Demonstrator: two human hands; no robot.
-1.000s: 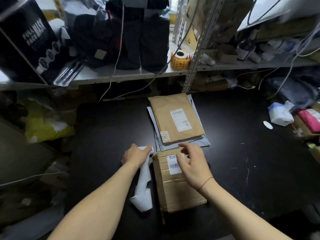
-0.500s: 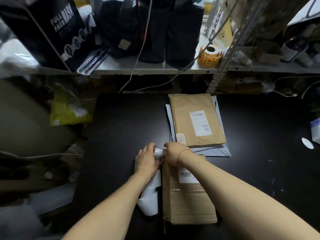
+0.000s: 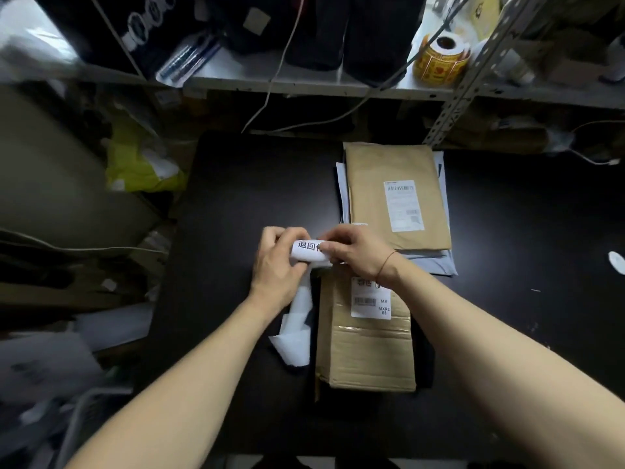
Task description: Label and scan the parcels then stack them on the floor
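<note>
A flat cardboard parcel [image 3: 368, 350] with a white barcode label lies on the black table [image 3: 236, 198] in front of me. Just left of its far end, my left hand [image 3: 279, 265] grips a white label strip [image 3: 306, 247] printed with black characters; its backing tail [image 3: 294, 336] hangs down to the table. My right hand [image 3: 358, 252] pinches the strip's right end, fingertips meeting the left hand's. Behind them a brown paper envelope [image 3: 395, 194] with a shipping label lies on top of grey mailers [image 3: 436, 262].
A metal shelf [image 3: 304, 84] runs along the back with dark bags, cables and a yellow sticker roll [image 3: 441, 60]. Left of the table sit a yellow bag [image 3: 142, 170] and piled packaging. A small white disc [image 3: 617, 260] lies at the right edge.
My right hand left the cardboard parcel's label and came over to the strip in my left hand. Both hands have lifted the strip's printed end and hold it together.
</note>
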